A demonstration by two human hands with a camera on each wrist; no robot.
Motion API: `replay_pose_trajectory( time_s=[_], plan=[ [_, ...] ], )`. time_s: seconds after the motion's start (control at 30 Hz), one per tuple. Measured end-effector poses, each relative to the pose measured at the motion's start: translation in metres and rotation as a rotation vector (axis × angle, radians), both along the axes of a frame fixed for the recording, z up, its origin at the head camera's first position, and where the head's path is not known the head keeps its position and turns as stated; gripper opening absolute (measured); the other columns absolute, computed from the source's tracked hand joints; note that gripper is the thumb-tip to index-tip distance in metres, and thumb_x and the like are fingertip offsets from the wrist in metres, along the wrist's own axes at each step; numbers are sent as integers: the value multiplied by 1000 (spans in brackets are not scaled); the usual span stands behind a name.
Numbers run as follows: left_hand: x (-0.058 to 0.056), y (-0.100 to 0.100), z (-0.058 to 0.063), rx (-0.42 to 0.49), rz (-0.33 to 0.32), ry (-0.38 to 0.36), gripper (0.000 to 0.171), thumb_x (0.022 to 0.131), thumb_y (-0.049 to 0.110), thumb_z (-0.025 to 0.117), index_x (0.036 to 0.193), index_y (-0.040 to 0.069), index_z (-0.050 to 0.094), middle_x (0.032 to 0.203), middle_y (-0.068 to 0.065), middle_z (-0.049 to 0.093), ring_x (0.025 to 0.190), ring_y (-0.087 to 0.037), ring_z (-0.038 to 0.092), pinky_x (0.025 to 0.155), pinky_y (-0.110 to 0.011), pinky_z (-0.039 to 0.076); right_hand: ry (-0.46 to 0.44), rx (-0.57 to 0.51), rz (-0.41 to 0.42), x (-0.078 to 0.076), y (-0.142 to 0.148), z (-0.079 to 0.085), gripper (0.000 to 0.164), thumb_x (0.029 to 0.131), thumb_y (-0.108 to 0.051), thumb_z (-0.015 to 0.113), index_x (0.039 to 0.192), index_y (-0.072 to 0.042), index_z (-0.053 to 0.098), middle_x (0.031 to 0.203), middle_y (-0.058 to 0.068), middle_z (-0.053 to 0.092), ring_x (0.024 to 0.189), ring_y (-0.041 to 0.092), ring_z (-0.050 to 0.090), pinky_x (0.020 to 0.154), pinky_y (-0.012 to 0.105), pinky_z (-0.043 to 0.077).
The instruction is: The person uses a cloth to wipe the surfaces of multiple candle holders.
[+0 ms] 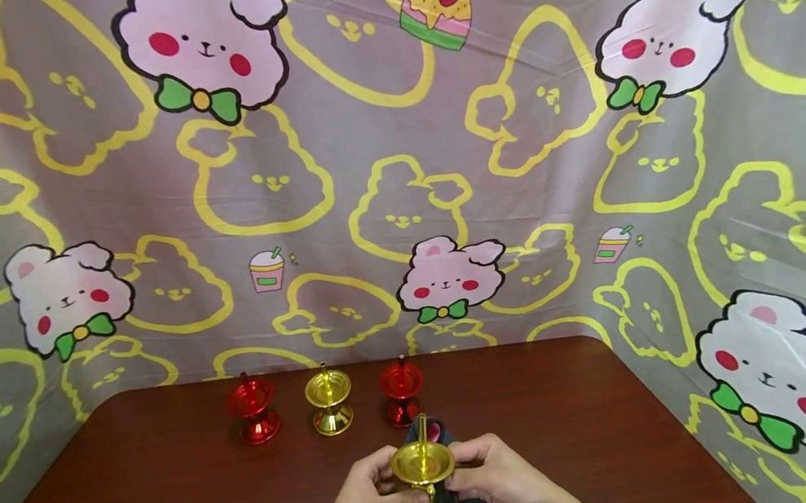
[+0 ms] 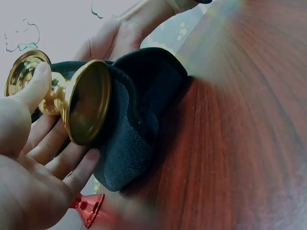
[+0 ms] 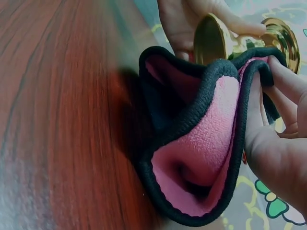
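Note:
My left hand (image 1: 365, 497) grips a shiny gold candle holder (image 1: 422, 464) by its narrow stem, the thumb lying across it. It stays upright near the front of the table, with a thin spike rising from its dish. My right hand (image 1: 503, 474) pinches a folded cloth (image 3: 206, 139) against the holder's far right side. Pink plush faces show in the right wrist view, with a black bound edge. From the left wrist side the same cloth (image 2: 127, 148) looks dark grey and hangs behind the holder's base. Some right fingertips are hidden by the cloth.
Along the back of the dark wooden table (image 1: 177, 488) stand a red candle holder (image 1: 254, 415), a gold one (image 1: 331, 407) and another red one (image 1: 402, 399). A patterned curtain (image 1: 546, 212) hangs behind and beside the table.

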State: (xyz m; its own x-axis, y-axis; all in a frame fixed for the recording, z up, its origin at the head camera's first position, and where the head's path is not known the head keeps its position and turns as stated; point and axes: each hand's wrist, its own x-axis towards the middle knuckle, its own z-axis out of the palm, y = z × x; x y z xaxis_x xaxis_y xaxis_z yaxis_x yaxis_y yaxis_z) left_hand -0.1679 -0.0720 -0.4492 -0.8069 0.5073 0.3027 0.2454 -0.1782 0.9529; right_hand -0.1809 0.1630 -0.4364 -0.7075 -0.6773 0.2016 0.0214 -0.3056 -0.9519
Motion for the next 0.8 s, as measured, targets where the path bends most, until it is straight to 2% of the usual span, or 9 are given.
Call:
replay_pose_trajectory(
  time_s=[0.13,0.3,0.5,0.67,0.8],
  plan=[
    [0,0,1,3,30,-33,37,87,5,77,110,-14,57,102,0,72,91,-12,69,77,-26,54,-4,19,-48,2,-3,1,24,93,8,61,115,14,66,108,6,68,101,18,65,84,35,56],
    [0,2,1,-8,82,-36,38,84,4,80,108,-13,57,100,0,71,88,-12,68,76,-26,54,-42,34,-106,6,-7,2,25,92,7,62,116,12,68,108,6,69,102,20,66,85,37,56],
    [2,7,1,-48,179,-50,39,79,5,85,107,-7,60,98,-5,71,85,-12,67,75,-26,53,-33,82,-213,13,-12,6,32,91,6,66,118,23,58,102,4,69,99,19,65,82,37,57],
    [3,13,2,-115,322,-56,43,74,10,90,103,0,60,96,-7,69,81,-13,64,71,-26,53,-16,158,-364,20,-21,11,33,89,4,68,117,21,61,100,7,65,96,18,66,79,35,57],
    [4,18,2,-216,459,-5,46,70,21,93,97,7,58,92,-2,68,75,-12,63,65,-26,52,-3,205,-455,22,-26,13,30,89,6,67,116,18,64,96,7,61,93,17,66,77,33,57]
  ],
)
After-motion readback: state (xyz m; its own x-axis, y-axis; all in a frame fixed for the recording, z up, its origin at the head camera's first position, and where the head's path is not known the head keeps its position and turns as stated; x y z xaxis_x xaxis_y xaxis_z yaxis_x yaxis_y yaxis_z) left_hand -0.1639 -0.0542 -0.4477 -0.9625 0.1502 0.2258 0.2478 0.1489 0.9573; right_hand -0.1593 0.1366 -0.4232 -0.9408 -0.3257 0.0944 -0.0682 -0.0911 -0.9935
